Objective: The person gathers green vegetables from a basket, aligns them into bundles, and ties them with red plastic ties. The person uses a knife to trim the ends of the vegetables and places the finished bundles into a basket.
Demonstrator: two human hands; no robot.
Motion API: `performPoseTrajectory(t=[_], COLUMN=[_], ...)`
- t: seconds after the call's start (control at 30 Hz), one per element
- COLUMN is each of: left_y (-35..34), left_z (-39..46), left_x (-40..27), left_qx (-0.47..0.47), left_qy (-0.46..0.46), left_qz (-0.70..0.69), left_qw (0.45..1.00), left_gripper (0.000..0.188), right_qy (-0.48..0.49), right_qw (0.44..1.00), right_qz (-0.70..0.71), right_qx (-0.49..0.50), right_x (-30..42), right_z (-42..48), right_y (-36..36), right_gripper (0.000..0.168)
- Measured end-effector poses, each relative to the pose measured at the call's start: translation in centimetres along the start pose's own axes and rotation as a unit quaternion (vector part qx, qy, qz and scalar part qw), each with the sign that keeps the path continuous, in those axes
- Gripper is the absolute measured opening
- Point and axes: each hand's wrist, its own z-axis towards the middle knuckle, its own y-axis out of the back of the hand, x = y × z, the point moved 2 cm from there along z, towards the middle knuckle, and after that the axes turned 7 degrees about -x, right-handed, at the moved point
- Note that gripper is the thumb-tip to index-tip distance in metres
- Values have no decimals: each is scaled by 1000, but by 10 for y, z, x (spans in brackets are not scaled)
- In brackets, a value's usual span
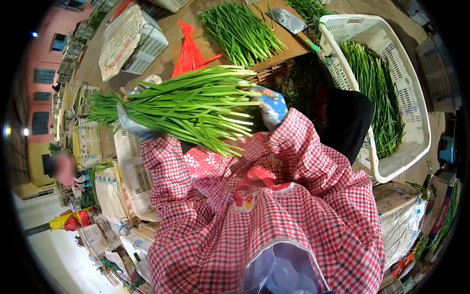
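A loose bunch of garlic chives (pixel 191 106) lies crosswise in front of me, pale stem ends to the right. My left hand (pixel 134 119), in a patterned glove, grips its leafy end. My right hand (pixel 272 106), gloved alike, is at the stem ends, its fingers partly hidden, so its hold is unclear. Beyond the bunch, more chives (pixel 240 35) rest on a wooden board (pixel 270 62). A cleaver (pixel 290 22) with a green-tipped handle lies on that board, to the right of the pile. Red plastic strips (pixel 188 51), tied at the top, stand left of the board.
A white plastic crate (pixel 422 121) holding chives stands at the right. Another white crate (pixel 147 47) with a printed sack (pixel 121 44) over it is at upper left. An empty-looking crate (pixel 132 165) sits beside my left arm. A person (pixel 65 169) is far left.
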Motion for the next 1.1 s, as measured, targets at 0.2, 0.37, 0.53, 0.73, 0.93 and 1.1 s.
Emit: performPoseTrajectory(t=[0.2,0.37,0.53,0.73,0.93,1.1], left_y=[18,31,23,-13,-13,-10], left_z=[14,18,10,-9,-2,5], left_x=[-10,-10,-2,-4,6,12], left_qx=[30,-37,148,146,208,214], left_qy=[131,55,104,162,184,179], left_qz=[-130,-19,-105,-148,-172,-188], left_qw=[982,998,978,965,945,942], left_gripper=[29,33,35,33,40,40], right_qy=[-123,-13,-140,-178,-53,21], right_qw=[884,883,974,975,992,985], right_qz=[-443,-460,-118,121,116,75], right_qx=[86,94,133,61,26,157], right_x=[34,58,37,7,0,12], right_z=[-10,-29,-25,-24,-34,-38], right_y=[91,46,-21,-30,-24,-15], right_gripper=[27,49,37,30,28,26])
